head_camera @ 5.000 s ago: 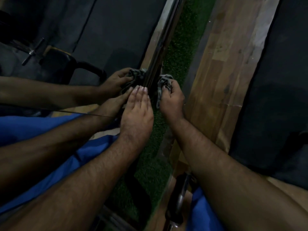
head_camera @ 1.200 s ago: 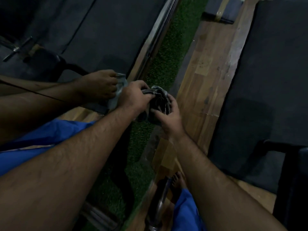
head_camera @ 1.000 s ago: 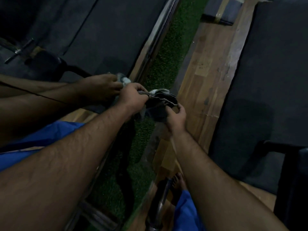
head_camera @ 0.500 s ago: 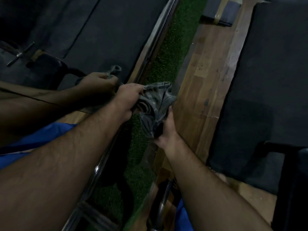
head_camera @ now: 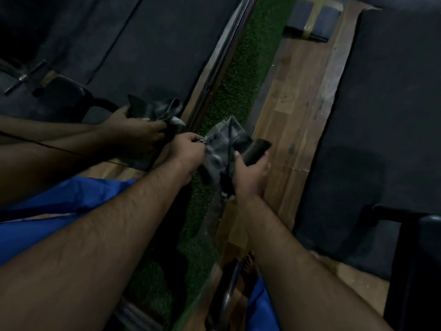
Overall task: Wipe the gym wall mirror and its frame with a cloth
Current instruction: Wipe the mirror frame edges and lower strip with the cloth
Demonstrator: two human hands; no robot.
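Note:
A grey checked cloth [head_camera: 224, 144] is stretched between both hands, just off the mirror's lower edge. My left hand [head_camera: 188, 149] pinches its left edge. My right hand [head_camera: 250, 173] grips its lower right part, with a dark fold of cloth curled over the fingers. The wall mirror [head_camera: 152, 56] fills the upper left and shows the reflection of both hands and the cloth. Its dark metal frame [head_camera: 214, 77] runs diagonally from the top centre down to my hands. The scene is dim.
A strip of green turf [head_camera: 241, 75] lies along the frame, with wooden flooring [head_camera: 298, 103] beside it and dark rubber mats [head_camera: 386, 115] to the right. A black bench frame [head_camera: 415, 254] stands at the lower right. A bare foot [head_camera: 249, 261] shows below.
The hands came off the frame, where the right hand had been pressing the cloth, and now pull the cloth open between them. The cloth has unfolded and the right hand has shifted right.

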